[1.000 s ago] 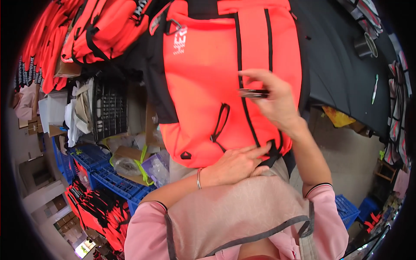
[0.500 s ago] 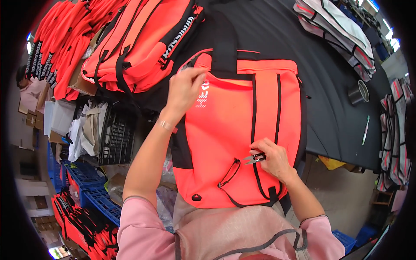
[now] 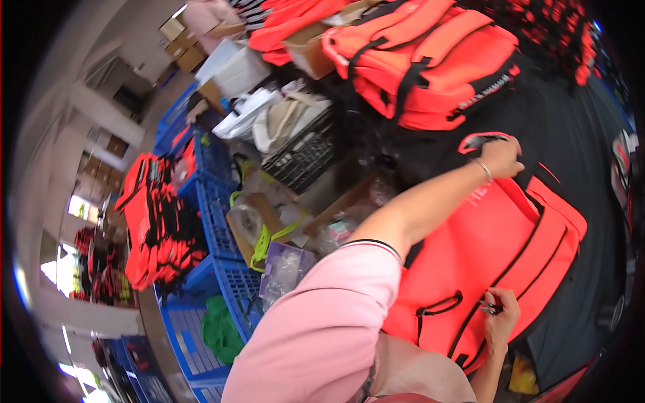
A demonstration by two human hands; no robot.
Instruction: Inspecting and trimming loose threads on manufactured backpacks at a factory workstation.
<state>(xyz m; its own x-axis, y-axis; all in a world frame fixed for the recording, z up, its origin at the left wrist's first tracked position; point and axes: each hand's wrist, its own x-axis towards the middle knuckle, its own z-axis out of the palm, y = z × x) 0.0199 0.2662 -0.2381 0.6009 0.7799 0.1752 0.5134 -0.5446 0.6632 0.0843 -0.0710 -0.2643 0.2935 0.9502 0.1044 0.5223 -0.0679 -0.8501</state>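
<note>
A bright coral-orange backpack (image 3: 463, 248) with black trim lies flat in front of me, its broad strap side up. My left hand (image 3: 502, 158) is at the bag's upper left corner, fingers curled together. What they pinch, if anything, is hidden. Beside that hand, the corner's edge curls up and shows a dark lining. Lower on the bag, over the strap, my right hand (image 3: 502, 316) is closed around small thread snips (image 3: 492, 308), their blades pointing left. A thin black cord loop (image 3: 440, 305) rests on the fabric left of the snips.
Another orange backpack (image 3: 430, 60) sits beyond on the black-covered table (image 3: 578, 127). To the left stand a black crate (image 3: 302, 151) of pale cloth pieces, blue plastic crates (image 3: 225, 228), and a pile of orange bags (image 3: 158, 228). Another person (image 3: 211, 20) is at the far left.
The view has swung to the left, so bag and hands appear farther right. Both hands keep about the same places on the bag, and the snips stay in my right hand.
</note>
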